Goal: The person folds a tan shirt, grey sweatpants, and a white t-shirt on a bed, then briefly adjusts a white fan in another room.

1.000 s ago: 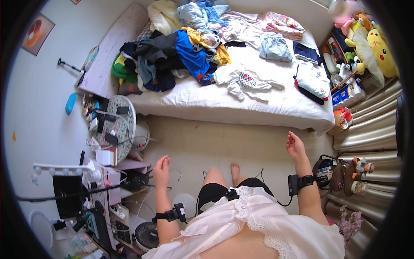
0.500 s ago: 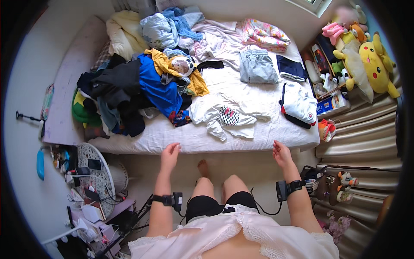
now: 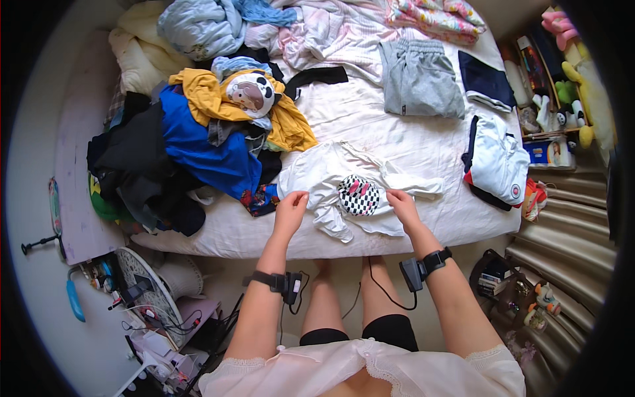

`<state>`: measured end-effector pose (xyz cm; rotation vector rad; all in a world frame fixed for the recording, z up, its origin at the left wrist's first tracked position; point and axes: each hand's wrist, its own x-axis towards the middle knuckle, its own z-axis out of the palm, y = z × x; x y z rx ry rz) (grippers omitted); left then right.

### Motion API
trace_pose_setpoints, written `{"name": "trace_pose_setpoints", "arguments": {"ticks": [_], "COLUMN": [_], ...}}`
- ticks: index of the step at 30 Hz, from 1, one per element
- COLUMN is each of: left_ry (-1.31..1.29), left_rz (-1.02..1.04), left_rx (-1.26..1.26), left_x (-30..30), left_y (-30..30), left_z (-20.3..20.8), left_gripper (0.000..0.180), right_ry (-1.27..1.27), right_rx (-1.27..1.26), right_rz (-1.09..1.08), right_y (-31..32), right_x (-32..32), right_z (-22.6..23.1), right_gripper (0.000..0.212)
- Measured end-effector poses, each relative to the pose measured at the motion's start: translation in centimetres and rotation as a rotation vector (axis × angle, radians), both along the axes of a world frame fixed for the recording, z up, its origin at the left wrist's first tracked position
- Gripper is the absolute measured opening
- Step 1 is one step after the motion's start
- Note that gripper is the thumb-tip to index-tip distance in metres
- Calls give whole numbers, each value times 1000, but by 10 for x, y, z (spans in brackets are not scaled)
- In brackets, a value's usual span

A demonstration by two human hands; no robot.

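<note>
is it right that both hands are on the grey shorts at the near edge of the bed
Not quite. In the head view the left hand and right hand are on the white top with a checkered print at the bed's near edge. The grey shorts lie farther back, untouched.

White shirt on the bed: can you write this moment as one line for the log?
left hand: fingers on white shirt | right hand: fingers on shirt's other side | shirt: crumpled flat on bed | clothes pile: left
</note>
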<state>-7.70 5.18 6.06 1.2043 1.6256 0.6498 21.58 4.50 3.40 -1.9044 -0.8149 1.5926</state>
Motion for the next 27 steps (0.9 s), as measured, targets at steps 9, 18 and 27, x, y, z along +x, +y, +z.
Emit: {"name": "trace_pose_setpoints", "arguments": {"ticks": [9,18,27], "left_ry": [326,797,328], "left_rz": [-109,-254,-220], "left_rx": [183,83,188], "left_x": [70,112,110], "left_y": [132,188,150], "left_z": [-97,-137,-41], "left_gripper": [23,31,17], "right_ry": [-638,-250,-147], "right_rx": [284,395,312], "right_rz": [480,207,155], "right_y": [90,120,126], "right_x": [27,68,120], "right_z": [-72,-95,-12], "right_gripper": [38,19,20]}}
